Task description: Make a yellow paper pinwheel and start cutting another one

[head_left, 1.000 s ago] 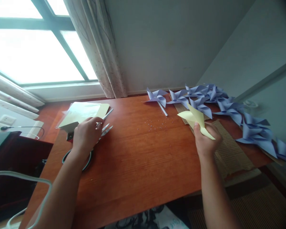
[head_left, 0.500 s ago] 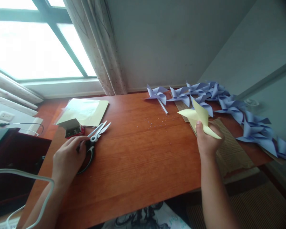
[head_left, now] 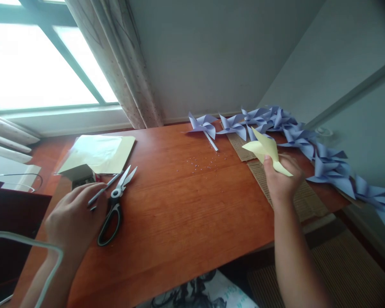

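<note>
my right hand [head_left: 280,182] is clamped on a yellow paper pinwheel [head_left: 267,152], held up just above the corrugated cardboard [head_left: 295,196] on the bench [head_left: 186,214]. beyond it lies a row of purple pinwheels [head_left: 308,143]. my left hand [head_left: 72,216] has its fingers closed around a thin white stick [head_left: 104,190]; the scissors [head_left: 114,205] lie just to its right, blades parted. ahead of that hand sit a small box [head_left: 78,174] and a bag of yellow paper [head_left: 99,149].
</note>
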Motion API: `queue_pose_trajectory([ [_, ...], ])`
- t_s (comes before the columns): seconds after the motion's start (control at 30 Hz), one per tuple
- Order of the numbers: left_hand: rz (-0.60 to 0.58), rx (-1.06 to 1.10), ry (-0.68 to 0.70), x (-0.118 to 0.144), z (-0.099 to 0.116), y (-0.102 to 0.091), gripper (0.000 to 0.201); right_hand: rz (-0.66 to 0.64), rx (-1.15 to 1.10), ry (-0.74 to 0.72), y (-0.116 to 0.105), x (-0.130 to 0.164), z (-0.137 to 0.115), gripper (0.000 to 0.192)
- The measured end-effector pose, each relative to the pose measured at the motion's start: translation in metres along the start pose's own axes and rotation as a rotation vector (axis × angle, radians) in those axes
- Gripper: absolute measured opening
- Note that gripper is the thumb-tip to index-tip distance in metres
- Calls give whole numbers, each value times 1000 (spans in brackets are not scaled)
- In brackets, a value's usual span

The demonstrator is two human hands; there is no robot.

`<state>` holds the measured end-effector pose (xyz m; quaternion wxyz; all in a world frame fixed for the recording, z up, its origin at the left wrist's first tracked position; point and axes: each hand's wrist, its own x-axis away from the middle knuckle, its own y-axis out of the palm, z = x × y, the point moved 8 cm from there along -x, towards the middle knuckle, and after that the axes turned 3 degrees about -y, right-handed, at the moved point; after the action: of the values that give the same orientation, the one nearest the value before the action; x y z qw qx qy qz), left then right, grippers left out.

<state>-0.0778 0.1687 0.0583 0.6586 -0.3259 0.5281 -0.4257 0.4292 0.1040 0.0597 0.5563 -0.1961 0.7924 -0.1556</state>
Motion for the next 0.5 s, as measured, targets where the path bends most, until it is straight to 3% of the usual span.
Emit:
queue_pose_trajectory([
  [0.07, -39, 267, 52, 8, 37, 2, 11, -12, 1, -51, 0, -4, -3, 17],
  [0.1, -144, 445, 75, 14, 60, 10, 11, -19, 4, -69, -1, -5, -6, 16],
  [0.2, -626, 1063, -31, 39, 139, 40, 14, -40, 9, -144, -3, -7, -22, 13],
  [0.27, -880, 1338, -151, 55, 193, 54, 15, -63, 16, -225, -5, -4, -39, 9],
  [0.3, -954, 1449, -215, 59, 216, 59, 16, -78, 21, -268, -6, -2, -48, 8],
  [0.4, -1018, 1607, -320, 60, 269, 72, 16, -141, 19, -382, -8, 8, -69, 13],
  [0.5, -991, 1684, -429, 59, 294, 87, 18, -189, 26, -453, -9, 17, -79, 18],
])
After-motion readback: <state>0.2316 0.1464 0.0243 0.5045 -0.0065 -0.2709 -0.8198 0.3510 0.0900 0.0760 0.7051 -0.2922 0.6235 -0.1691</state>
